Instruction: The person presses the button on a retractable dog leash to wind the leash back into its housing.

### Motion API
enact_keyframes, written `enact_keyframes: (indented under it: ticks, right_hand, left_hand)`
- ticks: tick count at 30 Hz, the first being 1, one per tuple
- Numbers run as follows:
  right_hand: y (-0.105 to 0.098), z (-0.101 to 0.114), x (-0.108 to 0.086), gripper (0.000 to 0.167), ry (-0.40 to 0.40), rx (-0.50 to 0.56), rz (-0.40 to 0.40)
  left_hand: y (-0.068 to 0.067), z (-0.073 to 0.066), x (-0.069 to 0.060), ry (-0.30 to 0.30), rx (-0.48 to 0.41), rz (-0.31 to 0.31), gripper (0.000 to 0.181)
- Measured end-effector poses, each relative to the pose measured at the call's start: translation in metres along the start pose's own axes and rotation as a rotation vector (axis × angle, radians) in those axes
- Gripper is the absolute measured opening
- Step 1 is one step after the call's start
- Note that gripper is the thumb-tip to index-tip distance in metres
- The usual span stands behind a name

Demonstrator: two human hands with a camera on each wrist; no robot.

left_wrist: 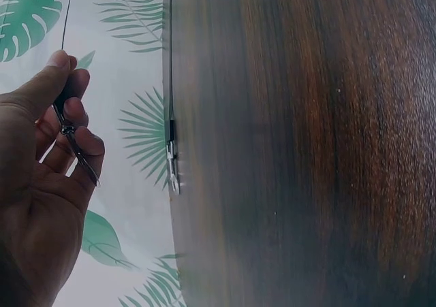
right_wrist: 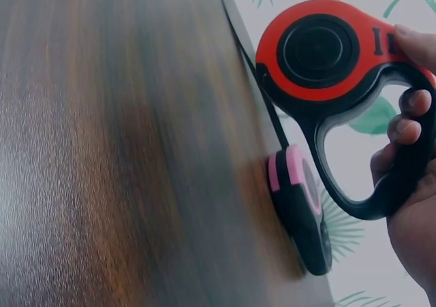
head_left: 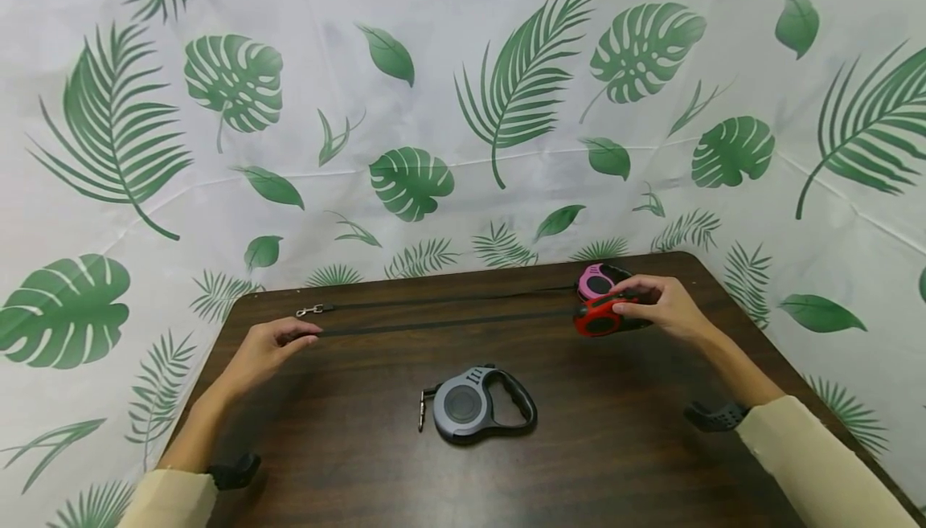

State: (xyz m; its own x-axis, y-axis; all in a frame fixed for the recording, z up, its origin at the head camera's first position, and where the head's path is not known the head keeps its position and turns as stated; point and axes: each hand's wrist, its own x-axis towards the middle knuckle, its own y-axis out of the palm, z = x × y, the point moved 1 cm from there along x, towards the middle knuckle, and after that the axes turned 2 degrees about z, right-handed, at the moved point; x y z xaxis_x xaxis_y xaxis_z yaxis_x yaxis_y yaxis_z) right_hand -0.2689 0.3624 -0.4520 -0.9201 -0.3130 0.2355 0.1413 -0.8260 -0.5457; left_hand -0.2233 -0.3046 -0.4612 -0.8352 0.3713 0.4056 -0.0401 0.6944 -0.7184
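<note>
My right hand [head_left: 669, 307] grips the black handle of a red retractable dog leash [right_wrist: 310, 45], with the thumb on its casing near the buttons. From it a dark strap [head_left: 448, 323] runs out straight to my left hand [head_left: 278, 343]. In the left wrist view, that hand pinches the strap's end between thumb and fingers, and a metal clip [left_wrist: 78, 150] hangs across the fingers. Behind the red leash lies a pink retractable leash [head_left: 593, 280], partly hidden in the head view. Its strap stretches along the far side of the table to a silver clip [head_left: 313, 311].
A grey retractable leash [head_left: 463, 407] with a black handle lies mid-table, its metal clip [head_left: 422, 411] at the left. The dark wooden table [head_left: 347, 464] ends at a white cloth [head_left: 463, 110] printed with green leaves, which rises behind and beside it.
</note>
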Motion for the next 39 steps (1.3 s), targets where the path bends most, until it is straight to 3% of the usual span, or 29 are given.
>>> enact_keyframes:
  ticks: [13,25,33,39]
  right_hand:
    - [0.012,0.007,0.005,0.027,-0.02,0.007,0.01]
    - [0.021,0.014,0.007,0.028,-0.011,0.03,0.011]
    - [0.025,0.015,0.009,0.028,-0.011,0.023,-0.005]
    - [0.028,0.015,0.009,0.028,-0.005,0.018,-0.004]
  left_hand:
    - [0.006,-0.007,0.007,0.025,-0.019,-0.002,0.018]
    - [0.011,-0.009,0.008,0.01,-0.058,0.005,0.018]
    - [0.011,-0.008,0.008,-0.013,-0.016,0.012,0.017]
    - [0.012,-0.008,0.009,-0.005,-0.034,0.009,0.016]
